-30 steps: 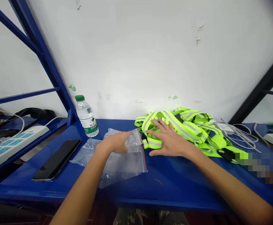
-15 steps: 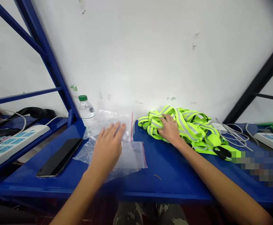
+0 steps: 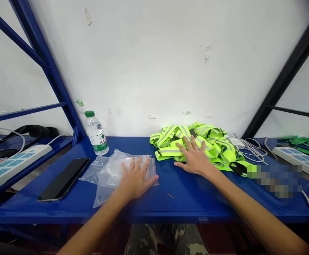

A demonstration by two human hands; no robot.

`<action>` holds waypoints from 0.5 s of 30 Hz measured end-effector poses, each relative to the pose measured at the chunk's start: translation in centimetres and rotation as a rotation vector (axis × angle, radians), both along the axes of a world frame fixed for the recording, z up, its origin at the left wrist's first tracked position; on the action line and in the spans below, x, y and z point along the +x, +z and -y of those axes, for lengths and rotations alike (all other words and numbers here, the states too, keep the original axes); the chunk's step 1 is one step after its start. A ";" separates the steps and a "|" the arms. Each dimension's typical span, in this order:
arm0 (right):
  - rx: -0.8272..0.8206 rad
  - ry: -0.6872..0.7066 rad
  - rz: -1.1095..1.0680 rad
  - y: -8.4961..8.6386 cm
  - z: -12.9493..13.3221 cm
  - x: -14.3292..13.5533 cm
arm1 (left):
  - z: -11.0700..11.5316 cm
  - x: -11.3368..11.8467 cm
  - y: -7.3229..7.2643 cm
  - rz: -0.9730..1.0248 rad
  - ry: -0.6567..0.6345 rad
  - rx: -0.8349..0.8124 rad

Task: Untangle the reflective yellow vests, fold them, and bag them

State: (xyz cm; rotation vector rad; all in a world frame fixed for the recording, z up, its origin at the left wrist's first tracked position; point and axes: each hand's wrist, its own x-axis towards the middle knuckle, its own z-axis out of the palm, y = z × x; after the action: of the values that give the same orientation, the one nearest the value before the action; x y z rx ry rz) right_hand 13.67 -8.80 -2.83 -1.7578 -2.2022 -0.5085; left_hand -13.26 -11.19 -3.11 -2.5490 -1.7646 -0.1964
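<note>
Clear plastic zip bags (image 3: 108, 177) with red seal strips lie flat in a loose stack on the blue table (image 3: 167, 207). My left hand (image 3: 135, 177) rests on their right part, palm down, fingers spread. To the right is a tangled heap of neon yellow-green straps (image 3: 218, 150) with grey reflective stripes and black buckles. My right hand (image 3: 194, 157) lies spread on the heap's front left part, gripping nothing.
A water bottle with a green cap (image 3: 97, 136) stands behind the bags. A black phone (image 3: 64, 179) lies at the left. Power strips (image 3: 16, 164) flank the table, and a white charger with cable (image 3: 236, 142) sits behind the straps. A blurred patch covers the right side.
The upper bag has come down from near the bottle onto the others, with my left hand now flat on it. My right hand's fingers have spread on the straps. The view has shifted slightly.
</note>
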 end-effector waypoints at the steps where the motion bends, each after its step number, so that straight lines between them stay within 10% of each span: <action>1: -0.026 -0.009 0.000 -0.9 -0.7 0.7 | -0.8 -0.2 -0.5 0.006 0.008 -0.001; 9: 0.060 -0.060 -0.100 -2.5 -6.9 1.4 | -4.9 -0.5 2.8 0.026 0.054 -0.191; 15: 0.137 -0.043 -0.148 -2.5 -7.2 0.7 | -5.8 6.4 5.9 0.270 -0.036 0.001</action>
State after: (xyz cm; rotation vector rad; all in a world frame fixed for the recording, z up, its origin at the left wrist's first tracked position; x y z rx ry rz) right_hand 14.37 -1.58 -5.30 -1.7163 -1.9858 -0.5088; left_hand -6.84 -5.40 2.82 -2.6614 -1.7981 -0.5665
